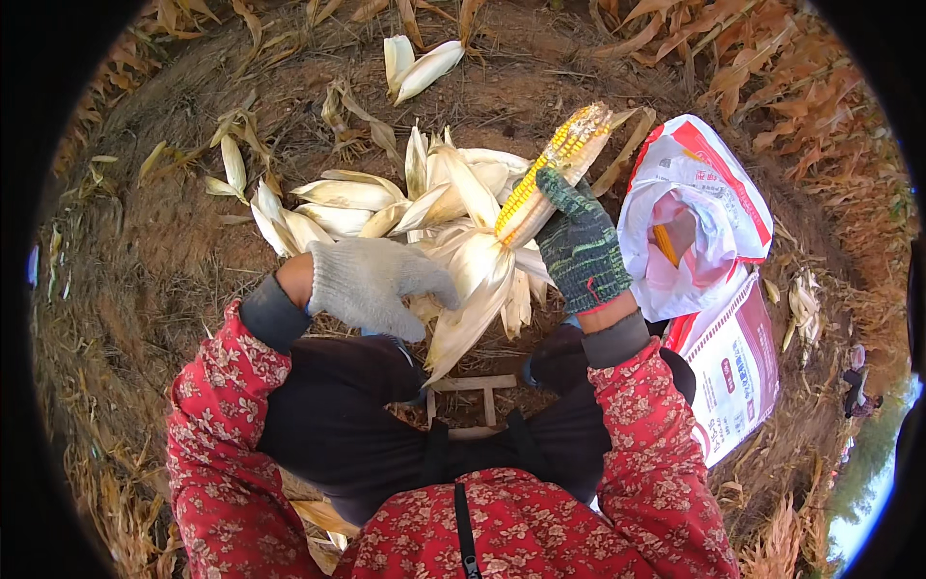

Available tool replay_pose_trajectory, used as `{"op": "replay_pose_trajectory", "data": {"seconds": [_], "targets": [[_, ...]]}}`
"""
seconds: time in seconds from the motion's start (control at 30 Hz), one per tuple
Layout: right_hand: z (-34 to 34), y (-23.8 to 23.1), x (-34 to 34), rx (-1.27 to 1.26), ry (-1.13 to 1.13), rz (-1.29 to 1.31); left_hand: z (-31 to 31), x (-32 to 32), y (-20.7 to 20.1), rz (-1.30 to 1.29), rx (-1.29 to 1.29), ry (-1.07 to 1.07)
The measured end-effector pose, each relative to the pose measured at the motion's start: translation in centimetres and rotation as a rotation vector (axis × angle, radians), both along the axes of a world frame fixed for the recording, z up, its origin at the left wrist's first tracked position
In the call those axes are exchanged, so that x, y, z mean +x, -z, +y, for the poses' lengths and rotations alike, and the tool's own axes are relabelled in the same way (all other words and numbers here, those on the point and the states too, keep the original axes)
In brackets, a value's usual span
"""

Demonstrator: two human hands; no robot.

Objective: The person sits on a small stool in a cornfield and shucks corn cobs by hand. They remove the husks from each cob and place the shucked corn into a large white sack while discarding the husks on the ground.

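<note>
A partly husked ear of corn [522, 205] slants up and to the right in front of me, its yellow kernels bare and its tip ragged. My right hand [583, 243], in a dark green knitted glove, is closed around the ear from the right, thumb over the kernels. Pale husk leaves [470, 307] hang peeled back from the ear's lower end. Just left of these leaves is my left hand [374, 286] in a grey glove, thumb and fingers apart with nothing seen between them. Its fingertips come close to the husk; whether they touch it I cannot tell.
Behind my hands lies a pile of pale husked leaves and ears [352, 198]. At the right stands an opened white and red sack [666, 289] with a yellow cob [666, 245] inside. A small wooden frame [473, 386] sits between my legs. Dry corn stalks [791, 68] border the soil.
</note>
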State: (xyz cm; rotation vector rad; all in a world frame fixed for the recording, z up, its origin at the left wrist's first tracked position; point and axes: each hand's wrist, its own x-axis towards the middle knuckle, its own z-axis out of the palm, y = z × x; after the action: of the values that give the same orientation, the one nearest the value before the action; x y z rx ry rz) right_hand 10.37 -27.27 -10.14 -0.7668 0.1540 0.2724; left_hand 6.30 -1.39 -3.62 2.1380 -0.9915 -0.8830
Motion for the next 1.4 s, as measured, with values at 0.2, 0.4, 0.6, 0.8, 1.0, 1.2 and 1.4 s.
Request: {"op": "replay_pose_trajectory", "data": {"seconds": [0.2,0.4,0.6,0.8,1.0,1.2,1.4], "targets": [[1.1,-0.4,-0.8,-0.235,0.186,-0.024,-2.0,0.6,-2.3,-0.233,0.265,-0.326],[3.1,-1.6,-1.9,-0.133,0.096,-0.002,-4.7,0.3,1.9,-0.577,0.055,-0.471],[2.3,-3.3,-2.0,0.037,-0.081,-0.037,-3.9,1.8,1.2,0.247,-0.145,-0.594],[3.0,-0.3,-3.5,-0.277,-0.273,-0.1,-3.3,1.4,1.3,0.2,-0.004,-0.439],[3.3,-0.4,-3.7,-0.476,-0.241,-0.154,-3.0,1.9,-1.5,-0.095,0.016,-0.525],[4.0,0.8,-4.0,-0.44,-0.177,-0.147,-2.8,1.9,-0.8,-0.099,-0.181,-0.554],[4.9,2.8,-4.3,-0.737,-0.297,-0.258,-2.9,2.4,-0.1,0.064,-0.397,-0.85]]}}
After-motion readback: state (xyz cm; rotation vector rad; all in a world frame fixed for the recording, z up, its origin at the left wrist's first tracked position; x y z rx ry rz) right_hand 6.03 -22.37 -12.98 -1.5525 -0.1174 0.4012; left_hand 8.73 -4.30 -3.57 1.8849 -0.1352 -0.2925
